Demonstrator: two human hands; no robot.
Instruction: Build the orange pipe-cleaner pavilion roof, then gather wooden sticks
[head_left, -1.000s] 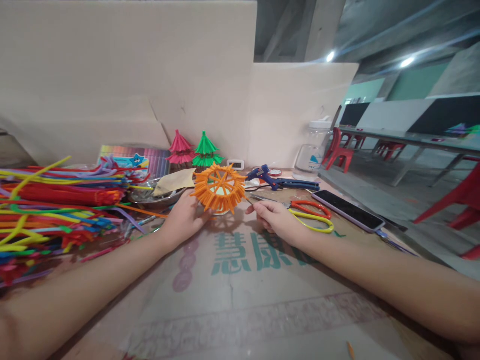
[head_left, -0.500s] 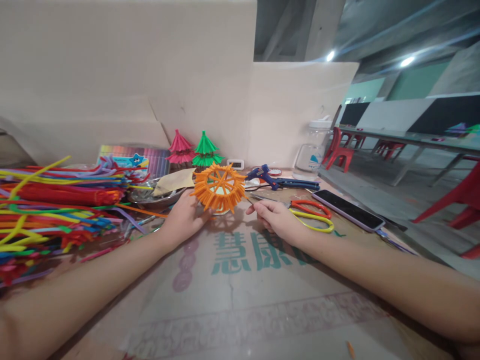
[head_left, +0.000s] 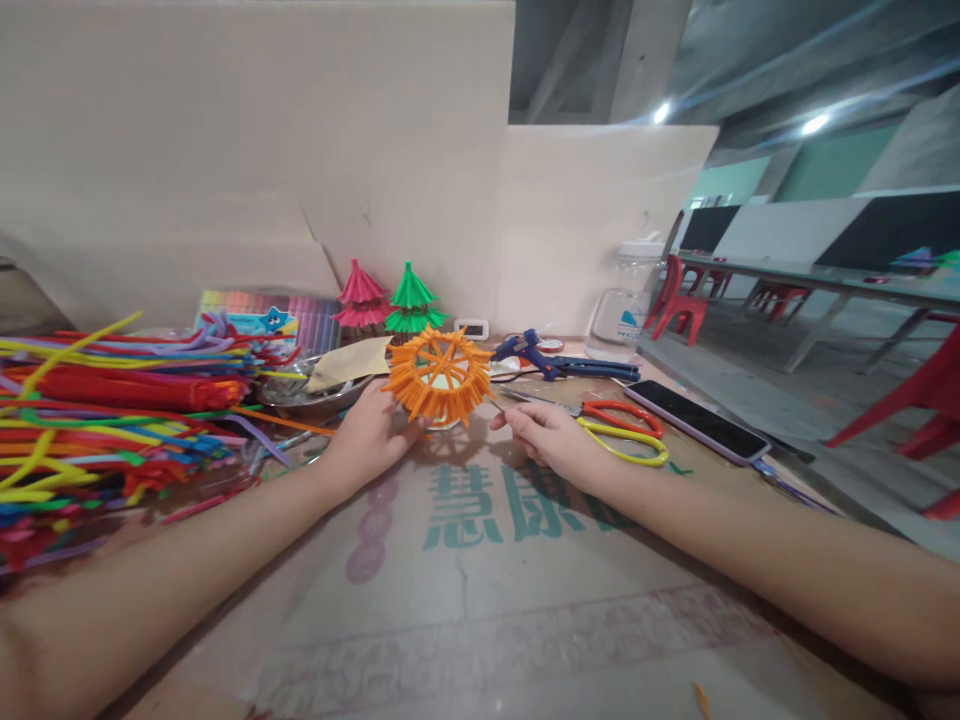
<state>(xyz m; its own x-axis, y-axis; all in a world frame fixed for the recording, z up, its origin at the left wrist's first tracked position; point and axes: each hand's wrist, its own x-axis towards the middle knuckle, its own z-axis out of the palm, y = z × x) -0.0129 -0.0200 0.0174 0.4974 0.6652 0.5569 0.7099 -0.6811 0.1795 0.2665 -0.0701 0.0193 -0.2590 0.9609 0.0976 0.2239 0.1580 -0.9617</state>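
Note:
An orange pipe-cleaner wheel [head_left: 439, 375], with spokes inside and a fringe of short folded pieces around its rim, is held up above the tabletop. My left hand [head_left: 367, 435] is closed on its left lower edge, thumb toward the front. To the right, my right hand [head_left: 551, 438] pinches a thin dark stick-like thing [head_left: 498, 405] whose tip points at the wheel's right edge; its kind is too small to make out. Scissors [head_left: 622, 430] with one red and one yellow handle lie just beyond my right hand.
Bundles of coloured pipe cleaners [head_left: 120, 420] fill the left side. Behind stand a metal bowl [head_left: 300, 400], a marker set [head_left: 277, 315], a pink tree [head_left: 361, 295] and a green tree [head_left: 411, 297]. A blue glue gun [head_left: 529, 352], a phone [head_left: 697, 420] and a clear bottle [head_left: 624, 305] are at right.
The orange wheel has tilted very slightly in my left hand. Both hands stay in nearly the same place.

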